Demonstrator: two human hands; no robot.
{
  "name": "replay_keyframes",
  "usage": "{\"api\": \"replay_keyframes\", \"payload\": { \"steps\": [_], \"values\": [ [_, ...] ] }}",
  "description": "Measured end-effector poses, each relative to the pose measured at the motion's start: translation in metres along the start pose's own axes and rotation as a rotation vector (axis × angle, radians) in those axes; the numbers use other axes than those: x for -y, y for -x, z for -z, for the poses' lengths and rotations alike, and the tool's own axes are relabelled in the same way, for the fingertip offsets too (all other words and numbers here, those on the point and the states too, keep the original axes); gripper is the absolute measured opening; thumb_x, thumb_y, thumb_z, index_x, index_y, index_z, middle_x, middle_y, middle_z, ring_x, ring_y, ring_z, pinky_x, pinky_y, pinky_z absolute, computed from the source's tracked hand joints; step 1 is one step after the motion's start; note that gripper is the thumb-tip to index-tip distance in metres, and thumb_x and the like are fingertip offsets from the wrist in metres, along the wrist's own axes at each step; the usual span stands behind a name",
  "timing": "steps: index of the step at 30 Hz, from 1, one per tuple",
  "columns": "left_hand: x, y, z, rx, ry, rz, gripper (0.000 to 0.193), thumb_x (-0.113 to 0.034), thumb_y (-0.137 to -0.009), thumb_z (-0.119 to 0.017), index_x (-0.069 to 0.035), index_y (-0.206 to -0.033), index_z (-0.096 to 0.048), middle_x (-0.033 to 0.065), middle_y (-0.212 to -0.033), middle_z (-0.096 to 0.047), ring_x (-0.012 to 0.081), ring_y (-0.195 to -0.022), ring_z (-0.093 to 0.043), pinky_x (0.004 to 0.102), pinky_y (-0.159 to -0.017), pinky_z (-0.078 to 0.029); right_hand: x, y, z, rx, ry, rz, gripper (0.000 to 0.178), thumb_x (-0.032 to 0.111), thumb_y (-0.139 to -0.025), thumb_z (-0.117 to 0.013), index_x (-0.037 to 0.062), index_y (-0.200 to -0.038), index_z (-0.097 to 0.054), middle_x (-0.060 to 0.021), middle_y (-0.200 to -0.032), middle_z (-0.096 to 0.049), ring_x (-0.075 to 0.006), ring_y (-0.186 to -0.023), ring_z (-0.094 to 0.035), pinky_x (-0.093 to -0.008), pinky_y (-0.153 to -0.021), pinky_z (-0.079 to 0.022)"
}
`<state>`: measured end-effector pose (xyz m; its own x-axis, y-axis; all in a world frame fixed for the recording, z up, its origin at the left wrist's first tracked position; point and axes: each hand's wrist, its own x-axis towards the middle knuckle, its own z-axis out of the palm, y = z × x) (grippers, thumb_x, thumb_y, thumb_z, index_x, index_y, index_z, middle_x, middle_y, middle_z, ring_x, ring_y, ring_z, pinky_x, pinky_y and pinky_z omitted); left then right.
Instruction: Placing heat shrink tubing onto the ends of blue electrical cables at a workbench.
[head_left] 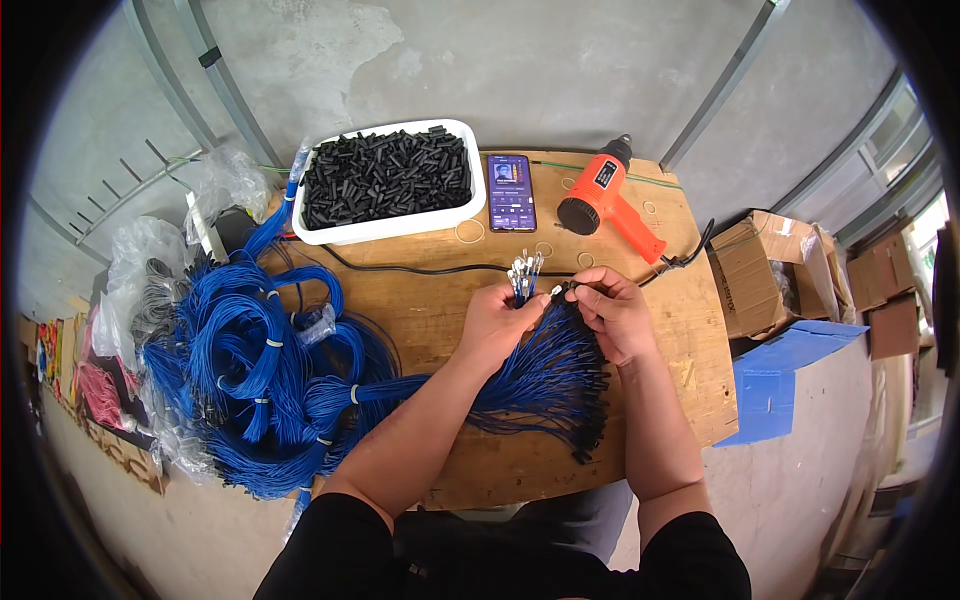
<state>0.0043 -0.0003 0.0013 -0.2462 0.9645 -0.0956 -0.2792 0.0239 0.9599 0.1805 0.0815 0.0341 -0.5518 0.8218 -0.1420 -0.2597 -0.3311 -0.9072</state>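
Note:
My left hand (pixel 492 328) is closed around a bunch of thin blue wires, whose bare metal and whitish terminals (pixel 525 268) stick up above the fist. Beside it, my right hand (pixel 618 318) pinches a small black sleeve (pixel 571 288) between thumb and fingers, close to a pale wire tip at my left thumb. Below the hands the blue wires (pixel 530 375) fan out to the right. Many of their ends carry black sleeves (pixel 592 420). To the left, large tied coils of blue wire (pixel 235 350) lie heaped over the table edge.
A white tub (pixel 400 229) full of short black sleeves stands at the back. A phone (pixel 512 195) and an orange heat gun (pixel 612 195) lie right of it. A black cord (pixel 420 269) crosses the wooden table (pixel 690 350). Cardboard boxes (pixel 750 280) sit at the right.

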Motion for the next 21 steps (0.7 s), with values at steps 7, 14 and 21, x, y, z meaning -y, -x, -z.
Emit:
{"api": "replay_keyframes", "payload": {
  "steps": [7,14,21],
  "values": [
    [-0.0015,0.0008,-0.0014,-0.001,0.02,-0.008,0.016,-0.014,-0.092,-0.07,-0.004,-0.083,-0.064,-0.0046,-0.067,-0.056,0.0019,-0.057,-0.046,0.021,-0.05,-0.033,-0.0048,0.0012,-0.0051,-0.039,0.109,0.062,0.014,0.002,-0.093,-0.066,0.0001,-0.106,-0.066,-0.0037,-0.085,-0.068,-0.0018,-0.059,-0.046,-0.0155,-0.05,-0.033],
    [0.0003,0.0008,-0.0004,-0.019,-0.042,-0.043,0.016,-0.016,-0.091,-0.072,-0.004,-0.082,-0.066,-0.0039,-0.066,-0.057,0.0024,-0.057,-0.047,0.0215,-0.05,-0.035,-0.0072,0.0019,-0.0091,-0.072,0.127,0.061,0.015,0.002,-0.092,-0.068,-0.0015,-0.107,-0.068,-0.0024,-0.082,-0.068,-0.0012,-0.058,-0.046,-0.0154,-0.05,-0.033],
    [0.0053,-0.0019,0.0015,0.0,-0.045,-0.052,0.019,-0.017,-0.091,-0.072,-0.004,-0.078,-0.065,-0.0037,-0.064,-0.057,0.0024,-0.055,-0.046,0.0224,-0.049,-0.034,-0.0066,0.0025,-0.0095,-0.06,0.147,0.106,0.016,0.002,-0.092,-0.068,-0.0022,-0.107,-0.069,-0.0028,-0.082,-0.068,-0.0016,-0.057,-0.046,-0.016,-0.049,-0.033]
  ]
}}
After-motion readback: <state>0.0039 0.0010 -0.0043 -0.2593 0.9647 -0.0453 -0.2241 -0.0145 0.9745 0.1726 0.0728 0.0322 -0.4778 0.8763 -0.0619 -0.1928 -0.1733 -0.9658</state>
